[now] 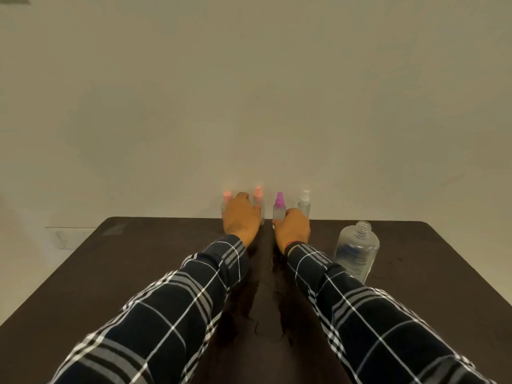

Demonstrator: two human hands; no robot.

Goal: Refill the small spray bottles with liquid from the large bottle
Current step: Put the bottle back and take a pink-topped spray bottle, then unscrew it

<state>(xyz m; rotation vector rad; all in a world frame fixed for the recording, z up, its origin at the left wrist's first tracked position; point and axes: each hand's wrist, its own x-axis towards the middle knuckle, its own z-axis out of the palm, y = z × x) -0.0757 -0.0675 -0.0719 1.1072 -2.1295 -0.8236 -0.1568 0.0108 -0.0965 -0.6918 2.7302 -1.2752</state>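
Spray bottles, four small ones, stand in a row along the far edge of the dark table (138, 273), right up against the pale wall (249, 92). The person's left hand (241, 217) is laid over the two on the left: the fingers curl around the second pink-capped bottle (258, 202), whose clear body shows at the fingertips, while the first pink-capped bottle (226, 199) peeks out just past the knuckles on the other side. Whether the hand truly grips that outer one I cannot tell, as the palm hides its body. The right hand (292, 230) is closed round the lower part of the purple-capped bottle (279, 209), thumb side against its clear body, the cap standing free above the fingers. Just beyond that hand, near its knuckles, is the white-capped bottle (304, 203); it looks untouched, though the contact is hard to judge from here.

Both arms reach forward in dark plaid sleeves (360, 314), nearly parallel, with a narrow strip of table between them. To the right of the right wrist stands the large clear bottle (356, 252), upright, uncapped, its threaded neck open, a blurred label on its side. Some liquid shows in it.
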